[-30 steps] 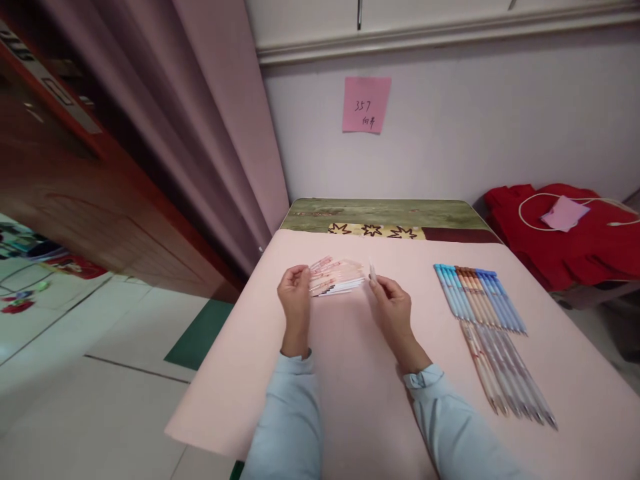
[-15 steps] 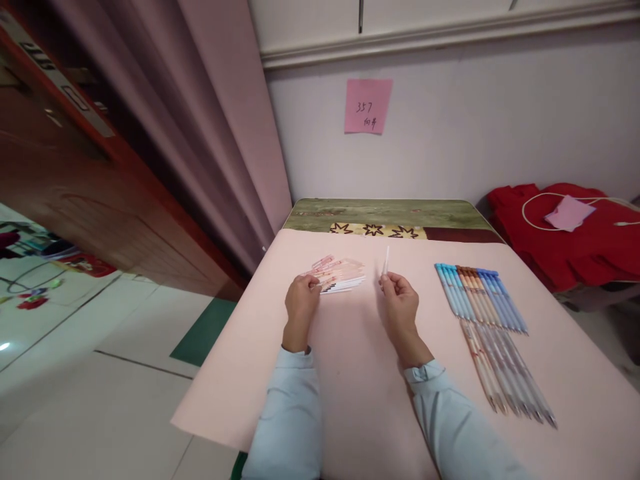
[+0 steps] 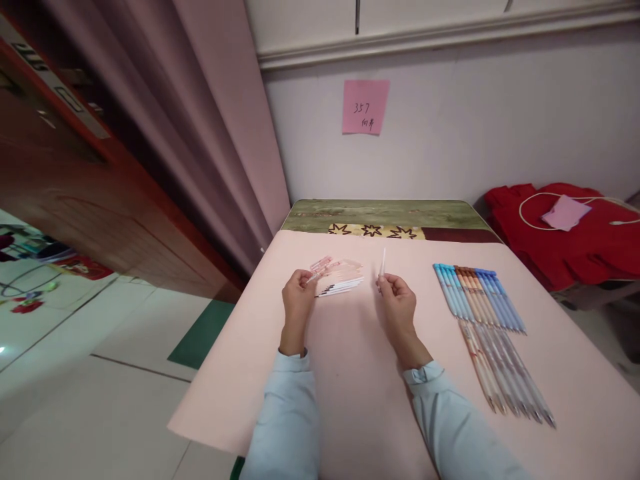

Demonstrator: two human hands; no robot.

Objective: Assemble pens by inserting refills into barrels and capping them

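My right hand (image 3: 399,303) is closed in a pinch on a thin white pen refill (image 3: 383,260), which stands up nearly vertical above the table. My left hand (image 3: 297,300) pinches the near end of a slim pinkish pen barrel (image 3: 321,270), tilted up to the right. Right beside it lie several white refills with dark ends (image 3: 343,287), fanned out flat. Behind those are more pale pink pen parts (image 3: 349,270), partly overlapping and hard to tell apart.
To the right, a row of blue and brown pens (image 3: 477,297) lies side by side. Nearer me is a row of greyish clear pen barrels (image 3: 510,373) with pointed tips. Pink paper (image 3: 350,407) covers the table. A red cloth (image 3: 555,247) with a cable lies beyond its right edge.
My left hand has lifted slightly away from the white refills and now has a pinkish barrel between its fingers. The right hand keeps its refill almost in place.
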